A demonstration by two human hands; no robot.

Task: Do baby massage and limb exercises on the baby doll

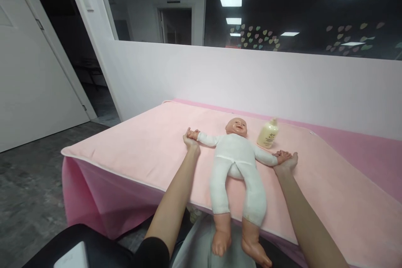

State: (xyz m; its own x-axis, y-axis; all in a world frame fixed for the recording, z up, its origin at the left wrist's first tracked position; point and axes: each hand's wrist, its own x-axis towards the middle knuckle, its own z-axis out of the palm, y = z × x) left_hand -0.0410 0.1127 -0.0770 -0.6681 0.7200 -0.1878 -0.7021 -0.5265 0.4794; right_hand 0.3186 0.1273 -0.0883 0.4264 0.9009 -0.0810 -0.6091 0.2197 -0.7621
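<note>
A baby doll point(236, 150) lies on its back on the pink sheet point(144, 146), its arms stretched out to both sides. It has a white cloth body and bare plastic head, hands and feet; its feet hang past the near edge toward my lap. My left hand point(191, 143) is closed around the doll's hand on the left. On the other side, my right hand point(286, 166) holds the doll's other hand from below, with the doll's fingers lying over my palm. A pale yellow pump bottle point(268, 134) stands beside the doll's head, near its right-side arm.
The sheet covers a table with a darker pink cover point(361, 150) against a white wall point(201, 71). Above it is a dark window with heart stickers. A white door point(34, 63) stands at far left. A white object point(73, 256) rests on something black at lower left.
</note>
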